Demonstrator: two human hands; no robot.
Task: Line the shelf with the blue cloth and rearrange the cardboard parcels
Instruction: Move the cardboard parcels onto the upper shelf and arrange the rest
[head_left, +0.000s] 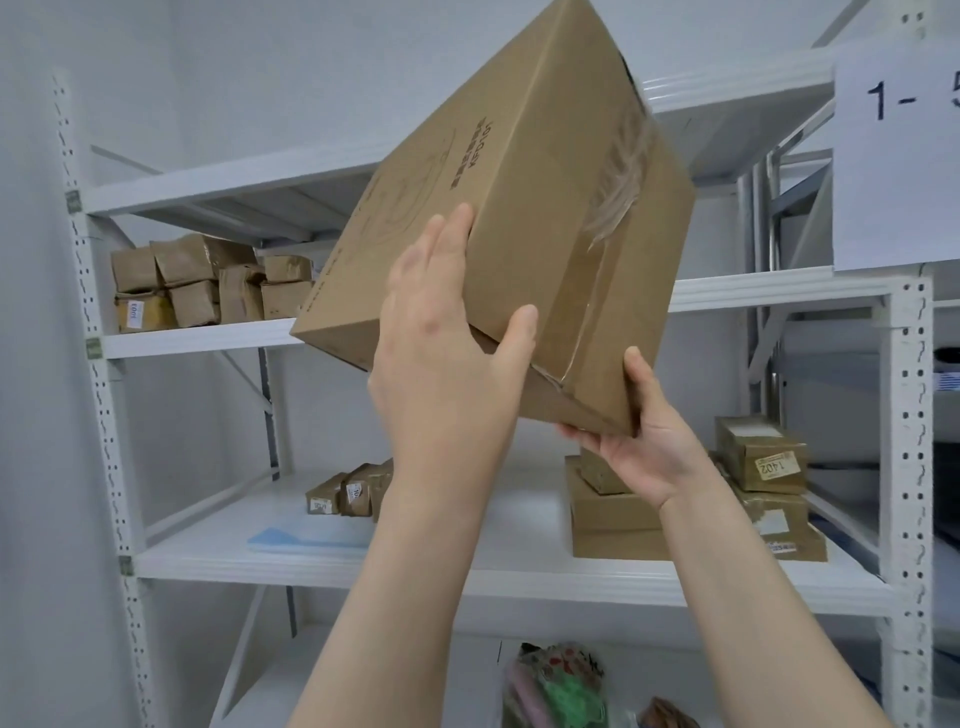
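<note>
Two hands, left (447, 338) and right (644, 447), clasp a tilted, taped-shut cardboard box (519, 182), contents hidden, before the shelf (519, 577).

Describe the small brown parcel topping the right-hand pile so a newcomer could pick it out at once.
Find the white metal shelving rack, then the shelf holding the folded blue cloth. At its right end, by the upright post, brown cardboard parcels are piled, and the small brown cardboard parcel sits on top. Only its sticker reads 1402.
</note>
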